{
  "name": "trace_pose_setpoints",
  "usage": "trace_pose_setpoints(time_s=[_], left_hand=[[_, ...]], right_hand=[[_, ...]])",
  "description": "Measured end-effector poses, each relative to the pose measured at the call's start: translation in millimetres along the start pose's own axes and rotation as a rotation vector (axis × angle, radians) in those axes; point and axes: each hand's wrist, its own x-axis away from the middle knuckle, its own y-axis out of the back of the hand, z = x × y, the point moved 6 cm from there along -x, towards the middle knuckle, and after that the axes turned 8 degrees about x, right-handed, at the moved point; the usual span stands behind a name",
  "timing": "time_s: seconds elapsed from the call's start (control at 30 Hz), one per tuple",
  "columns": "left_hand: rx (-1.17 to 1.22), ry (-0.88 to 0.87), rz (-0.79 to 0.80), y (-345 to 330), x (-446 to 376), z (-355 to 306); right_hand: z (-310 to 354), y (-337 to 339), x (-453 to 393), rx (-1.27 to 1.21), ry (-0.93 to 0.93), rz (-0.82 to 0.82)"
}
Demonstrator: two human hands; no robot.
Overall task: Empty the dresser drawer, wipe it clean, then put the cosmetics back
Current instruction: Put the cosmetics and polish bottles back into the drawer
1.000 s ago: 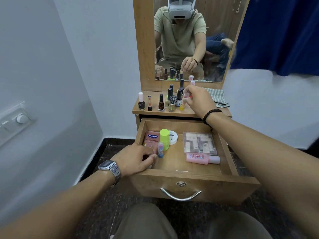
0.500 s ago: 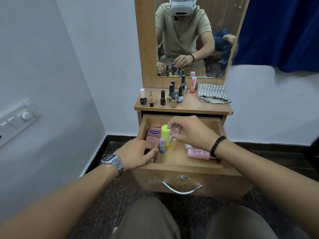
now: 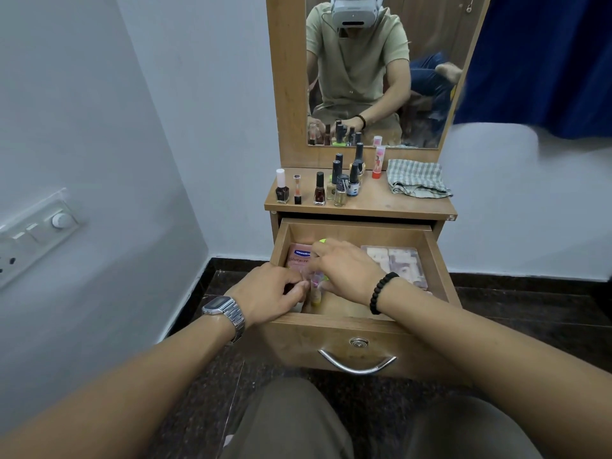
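Note:
The wooden dresser drawer (image 3: pixel 364 234) is pulled open in front of me. My right hand (image 3: pixel 347 271) reaches into its left half and pinches a small pink and yellow tube (image 3: pixel 316 286) standing there. My left hand (image 3: pixel 270 293) curls over the drawer's front left corner, its thumb close to the tube. Beside the hands lie a pink Vaseline tube (image 3: pixel 299 256) and a lime green cap (image 3: pixel 323 241), mostly hidden by my right hand. A clear plastic box (image 3: pixel 397 263) lies in the right half. My right forearm hides the drawer's front right area.
On the dresser top (image 3: pixel 381 202) stand several nail polish bottles (image 3: pixel 319 192), a pink stick with a red base (image 3: pixel 378 162) and a crumpled checked cloth (image 3: pixel 417 183). A mirror (image 3: pixel 364 77) rises behind. A switch panel (image 3: pixel 33 233) is on the left wall.
My right hand left the pink stick on the dresser top, came down into the drawer and now closes on the small tube. My left hand has stayed at the drawer's front left corner.

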Motion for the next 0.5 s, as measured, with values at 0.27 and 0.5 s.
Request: trace_pose_setpoints(time_s=[0.27, 0.5], left_hand=[[-0.003, -0.012, -0.007, -0.5, 0.1, 1.0], [-0.022, -0.008, 0.008, -2.1, -0.4, 3.1]], right_hand=[[5.5, 2.5, 0.3, 0.025, 0.017, -0.03], [-0.7, 2.4, 4.1, 0.019, -0.015, -0.022]])
